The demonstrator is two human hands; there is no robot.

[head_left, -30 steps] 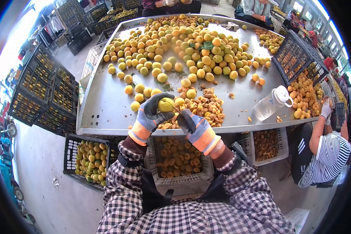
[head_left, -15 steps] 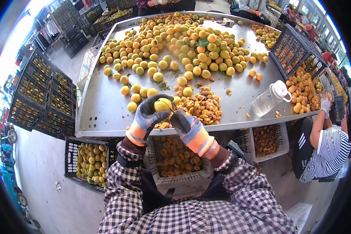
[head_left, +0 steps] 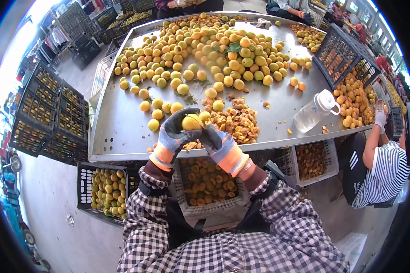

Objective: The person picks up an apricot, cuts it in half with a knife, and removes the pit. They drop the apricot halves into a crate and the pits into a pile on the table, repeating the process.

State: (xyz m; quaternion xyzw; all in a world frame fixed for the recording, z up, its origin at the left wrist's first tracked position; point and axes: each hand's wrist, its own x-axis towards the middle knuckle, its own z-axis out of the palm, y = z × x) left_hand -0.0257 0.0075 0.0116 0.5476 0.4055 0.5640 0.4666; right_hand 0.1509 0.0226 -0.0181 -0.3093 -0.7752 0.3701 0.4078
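My left hand (head_left: 174, 135), in a grey, blue and orange glove, is wrapped round a yellow fruit (head_left: 192, 122) over the table's near edge. My right hand (head_left: 219, 144), gloved alike, is closed just right of the fruit, with its fingertips at the fruit's side. A thin dark tool seems to be between its fingers, but the grip hides most of it. Behind both hands lies a pile of cut fruit pieces (head_left: 239, 119) on the metal table (head_left: 123, 132). Whole fruits (head_left: 168, 57) are heaped farther back.
A clear bottle (head_left: 310, 113) stands at the right. Below the table edge are a crate of fruit halves (head_left: 209, 184), another crate (head_left: 310, 161) and a black crate of fruit (head_left: 108, 191). A co-worker (head_left: 382, 168) sits at the right; others are across the table.
My right hand's fingertips have shifted slightly relative to the fruit, which is turned a little in my left hand. The whole view has shifted slightly.
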